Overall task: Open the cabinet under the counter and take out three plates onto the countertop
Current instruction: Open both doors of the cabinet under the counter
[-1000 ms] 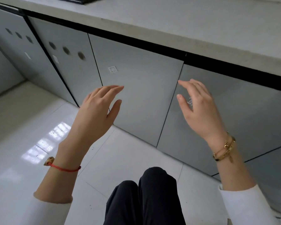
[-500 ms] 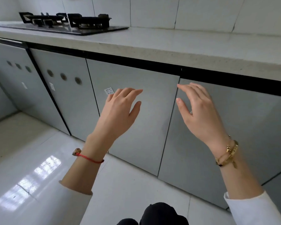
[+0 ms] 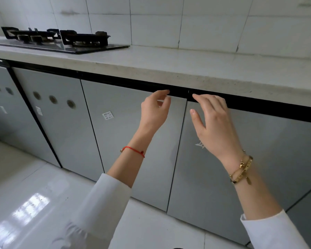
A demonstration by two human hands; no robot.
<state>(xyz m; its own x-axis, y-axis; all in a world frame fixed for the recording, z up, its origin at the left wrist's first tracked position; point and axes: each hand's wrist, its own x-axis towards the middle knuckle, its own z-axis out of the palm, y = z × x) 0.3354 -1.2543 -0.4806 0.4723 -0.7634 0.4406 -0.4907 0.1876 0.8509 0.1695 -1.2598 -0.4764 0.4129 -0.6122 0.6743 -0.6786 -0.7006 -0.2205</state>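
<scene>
Two bare hands reach the top edges of two closed grey cabinet doors under a pale countertop.

From the left: a black two-burner gas hob sits on the countertop; below it are two doors with round holes, three on the second door. The left cabinet door carries a small white sticker, print too small to read. The left hand, fingers loosely curled, and the right hand, fingers spread, grasp nothing, fingertips at the black strip. The right cabinet door is shut. No plates are visible.
</scene>
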